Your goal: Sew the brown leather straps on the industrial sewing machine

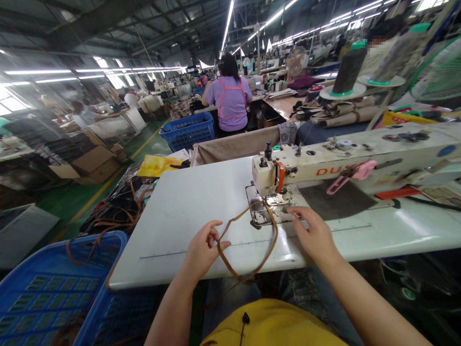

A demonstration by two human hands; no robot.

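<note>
A narrow brown strap (272, 240) forms a loop over the front edge of the white sewing table, its upper part at the needle area of the sewing machine (317, 158). My left hand (205, 245) is at the loop's left side. Its thumb and index finger are spread, and the strap runs across the gap between them without being pinched. To the right of the loop, my right hand (315, 233) hovers beside the needle plate (284, 204). Its index finger points left, the thumb is apart from it, and I see nothing held there.
Blue plastic baskets (118, 245) stand at the lower left, with more brown straps (126, 218) heaped beyond. Pink-handled thread snips (360, 173) rest against the machine arm. Thread cones (347, 72) stand at the right. A person in a purple shirt (230, 103) sits ahead.
</note>
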